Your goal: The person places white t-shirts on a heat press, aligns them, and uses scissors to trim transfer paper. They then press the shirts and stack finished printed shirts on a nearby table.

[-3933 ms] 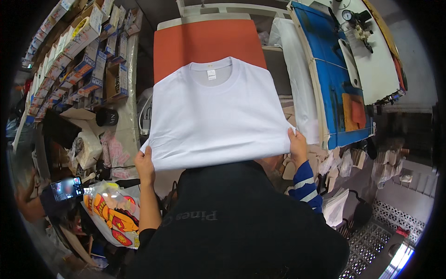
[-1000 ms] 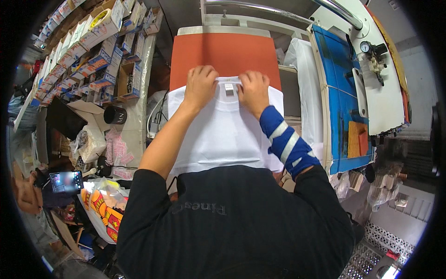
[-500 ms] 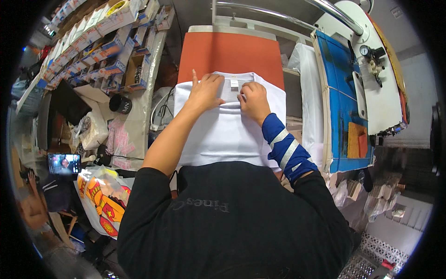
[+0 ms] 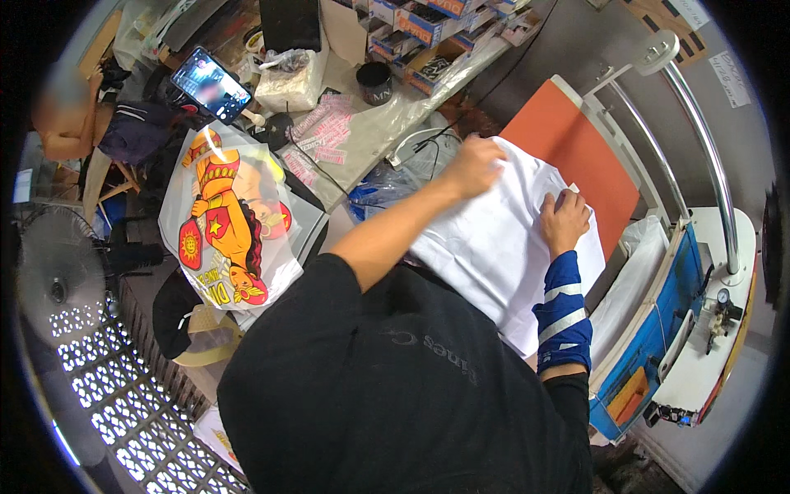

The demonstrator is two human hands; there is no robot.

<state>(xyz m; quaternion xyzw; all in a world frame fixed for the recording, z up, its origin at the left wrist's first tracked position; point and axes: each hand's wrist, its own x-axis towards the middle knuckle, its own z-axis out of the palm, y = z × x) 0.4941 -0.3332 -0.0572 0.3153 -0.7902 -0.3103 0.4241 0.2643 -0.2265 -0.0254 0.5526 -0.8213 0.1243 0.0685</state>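
White shirt point(image 4: 502, 263) lies before the person's torso; right hand point(image 4: 565, 222), fingers loosely spread, rests on it, probably steadying the cloth; left hand point(image 4: 476, 169), blurred, is at its left edge, grip indeterminable; orange pad point(image 4: 576, 156) beneath presumably supports it flat

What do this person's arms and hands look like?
Both short sleeves are black. The left forearm is bare. The right one wears a blue wrap with pale stripes, from near the wrist toward the elbow. The left grip and right grip are hands without gloves.
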